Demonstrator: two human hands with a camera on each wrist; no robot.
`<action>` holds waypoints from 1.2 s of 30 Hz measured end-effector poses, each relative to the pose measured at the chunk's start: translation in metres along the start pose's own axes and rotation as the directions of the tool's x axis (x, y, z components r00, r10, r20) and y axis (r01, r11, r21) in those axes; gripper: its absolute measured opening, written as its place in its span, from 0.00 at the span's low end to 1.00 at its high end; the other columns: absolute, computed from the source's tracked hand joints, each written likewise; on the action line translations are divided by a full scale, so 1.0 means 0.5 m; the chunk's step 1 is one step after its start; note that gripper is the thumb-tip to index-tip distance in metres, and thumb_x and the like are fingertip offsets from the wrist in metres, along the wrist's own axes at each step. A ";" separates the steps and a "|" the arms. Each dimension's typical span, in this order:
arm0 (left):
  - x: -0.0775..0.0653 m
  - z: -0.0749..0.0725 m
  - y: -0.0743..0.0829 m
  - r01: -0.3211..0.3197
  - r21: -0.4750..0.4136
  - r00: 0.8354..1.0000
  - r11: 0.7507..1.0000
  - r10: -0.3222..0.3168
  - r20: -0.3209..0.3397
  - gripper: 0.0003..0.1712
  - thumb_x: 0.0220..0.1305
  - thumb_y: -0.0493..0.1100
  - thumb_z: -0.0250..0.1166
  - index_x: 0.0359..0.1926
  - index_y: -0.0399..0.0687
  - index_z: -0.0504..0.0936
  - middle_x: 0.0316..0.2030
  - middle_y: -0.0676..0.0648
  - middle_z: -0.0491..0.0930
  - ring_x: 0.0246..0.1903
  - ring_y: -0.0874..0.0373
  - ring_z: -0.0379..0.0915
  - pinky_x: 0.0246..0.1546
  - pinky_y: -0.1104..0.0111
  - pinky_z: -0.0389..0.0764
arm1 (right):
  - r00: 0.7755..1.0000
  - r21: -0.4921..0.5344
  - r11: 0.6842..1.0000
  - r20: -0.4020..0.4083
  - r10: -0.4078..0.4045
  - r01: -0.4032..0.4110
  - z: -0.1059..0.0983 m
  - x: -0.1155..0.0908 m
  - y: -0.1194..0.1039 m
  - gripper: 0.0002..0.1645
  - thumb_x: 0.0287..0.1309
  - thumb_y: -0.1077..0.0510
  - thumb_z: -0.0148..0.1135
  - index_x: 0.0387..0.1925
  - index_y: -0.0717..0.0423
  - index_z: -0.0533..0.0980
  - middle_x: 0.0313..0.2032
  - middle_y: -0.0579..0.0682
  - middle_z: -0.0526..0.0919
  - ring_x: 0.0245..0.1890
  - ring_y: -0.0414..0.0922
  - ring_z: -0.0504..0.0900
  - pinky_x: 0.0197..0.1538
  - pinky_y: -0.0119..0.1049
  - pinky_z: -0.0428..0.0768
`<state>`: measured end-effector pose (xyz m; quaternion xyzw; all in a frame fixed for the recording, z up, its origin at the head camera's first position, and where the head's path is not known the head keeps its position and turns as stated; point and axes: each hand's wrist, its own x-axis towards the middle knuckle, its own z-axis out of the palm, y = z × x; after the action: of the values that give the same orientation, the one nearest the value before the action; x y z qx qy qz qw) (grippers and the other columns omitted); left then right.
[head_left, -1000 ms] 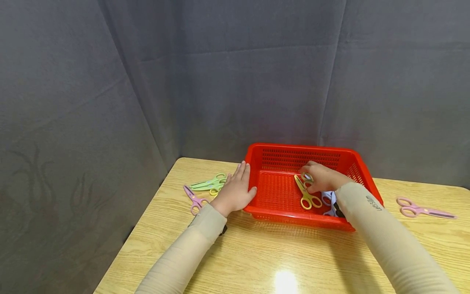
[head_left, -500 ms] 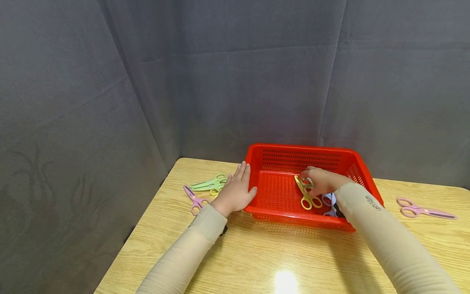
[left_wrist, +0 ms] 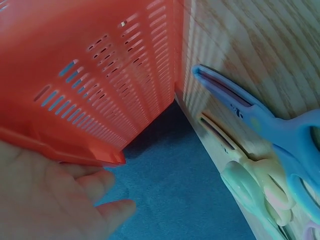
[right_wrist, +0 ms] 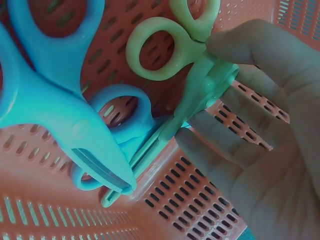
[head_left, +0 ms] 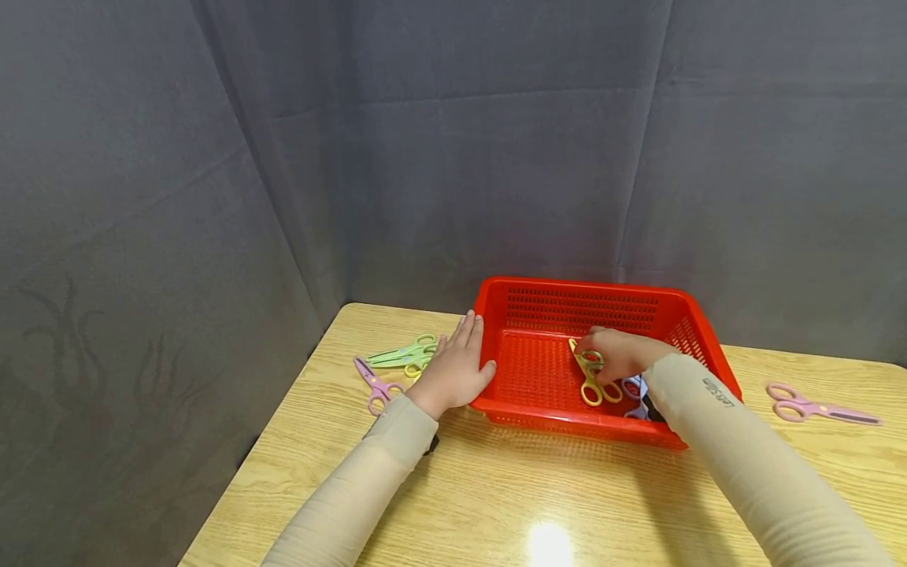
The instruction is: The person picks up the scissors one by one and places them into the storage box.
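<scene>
A red plastic basket (head_left: 581, 282) with slotted walls stands on the table. My left hand (head_left: 453, 370) rests flat along its left rim, fingers straight. Inside the basket, my right hand (head_left: 615, 352) pinches green scissors (right_wrist: 192, 95) near the pivot and handles, the thumb on one side and fingers on the other. Their blades point down to the left in the right wrist view. Yellow scissors (right_wrist: 187, 52) lie right by the thumb on the basket floor. Nearer the basket's right front corner are blue-purple scissors (right_wrist: 75, 125), partly hidden by the right forearm in the head view.
Left of the basket, light green scissors (head_left: 402, 356), pink scissors (head_left: 378, 385) and a yellow-handled pair (head_left: 413, 371) lie on the wooden table (head_left: 489, 504). Another pink pair (head_left: 815, 406) lies to the right. A grey curtain (head_left: 482, 181) hangs behind and at the left.
My right hand has lowered slightly toward the basket floor with the green scissors, whose handles now overlap the yellow pair more. My left hand has stayed on the rim.
</scene>
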<state>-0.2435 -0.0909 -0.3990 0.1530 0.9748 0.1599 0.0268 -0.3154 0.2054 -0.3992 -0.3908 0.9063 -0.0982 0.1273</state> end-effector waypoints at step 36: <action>0.005 -0.006 0.010 0.021 0.171 1.000 0.985 -0.024 0.013 0.45 0.76 0.57 0.49 0.80 0.38 0.43 0.80 0.41 0.38 0.79 0.47 0.32 0.77 0.51 0.38 | 0.996 0.053 0.997 0.070 0.060 -0.064 0.001 0.001 0.002 0.29 0.47 0.64 0.75 0.54 0.63 0.80 0.46 0.55 0.80 0.44 0.52 0.76 0.49 0.45 0.79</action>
<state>-0.2448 -0.0867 -0.3948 0.1449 0.9864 0.0741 0.0225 -0.3164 0.2057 -0.3999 -0.3619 0.9101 -0.1055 0.1720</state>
